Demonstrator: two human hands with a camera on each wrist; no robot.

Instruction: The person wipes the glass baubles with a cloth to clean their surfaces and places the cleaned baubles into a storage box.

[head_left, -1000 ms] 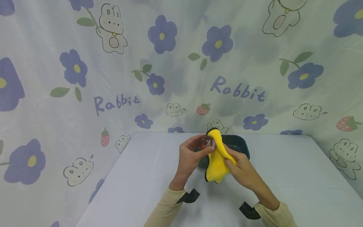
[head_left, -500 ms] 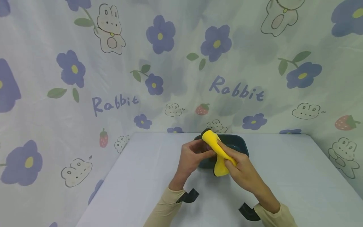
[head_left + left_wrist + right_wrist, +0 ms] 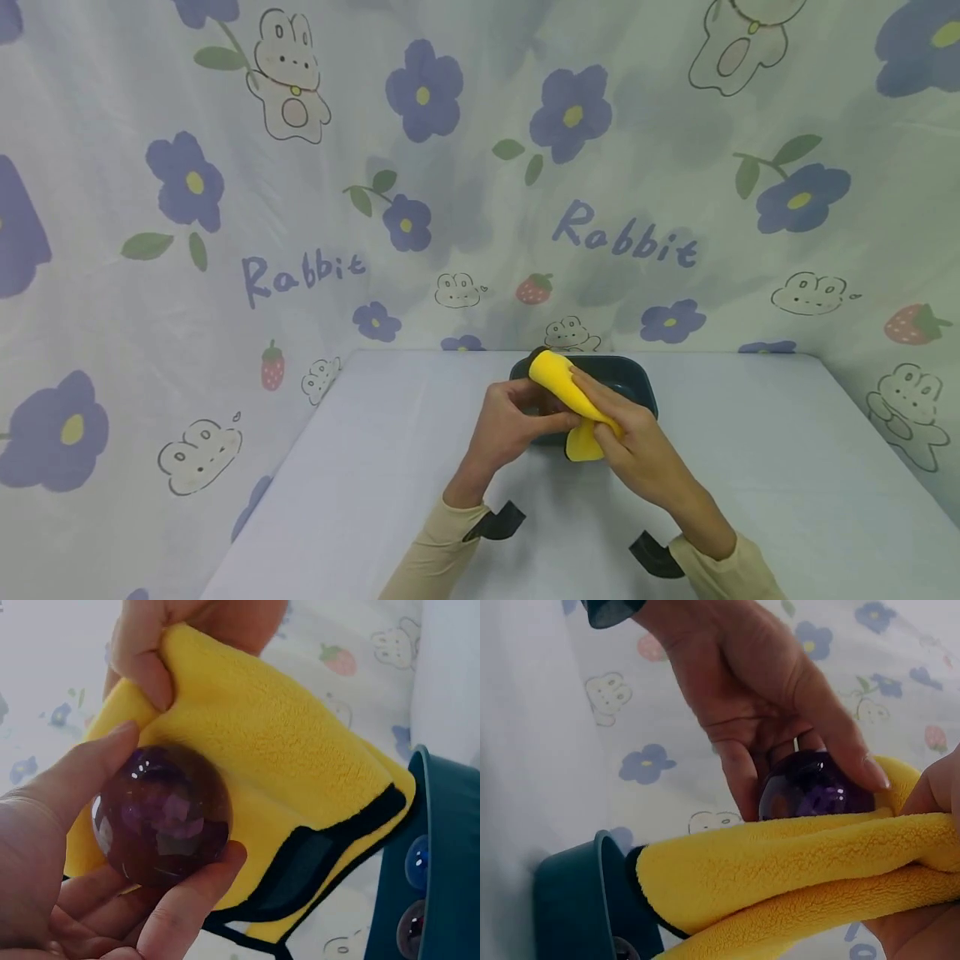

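My left hand [image 3: 504, 423] grips a see-through purple glass ball [image 3: 161, 814] between thumb and fingers. A yellow plush cloth [image 3: 564, 383] with dark edging is pinched by my right hand [image 3: 637, 442]. In the left wrist view the cloth [image 3: 262, 727] lies against the far side of the ball. Seen from the right wrist, folds of the cloth [image 3: 765, 866] cover the lower part of the ball [image 3: 817, 787]. From the head, cloth and fingers mostly hide the ball. Both hands are raised over the near part of a dark teal tub.
The teal tub [image 3: 647, 392] stands on the white table [image 3: 360, 483] beneath the hands. Inside it, a blue glass ball [image 3: 417, 862] and a darker ball [image 3: 411, 930] show. A printed rabbit-and-flower curtain [image 3: 480, 167] hangs behind the table.
The cloth has swung left and down over the ball, and its hanging part looks shorter. The ball, visible from the head earlier, is now mostly covered. My left hand has shifted slightly down.
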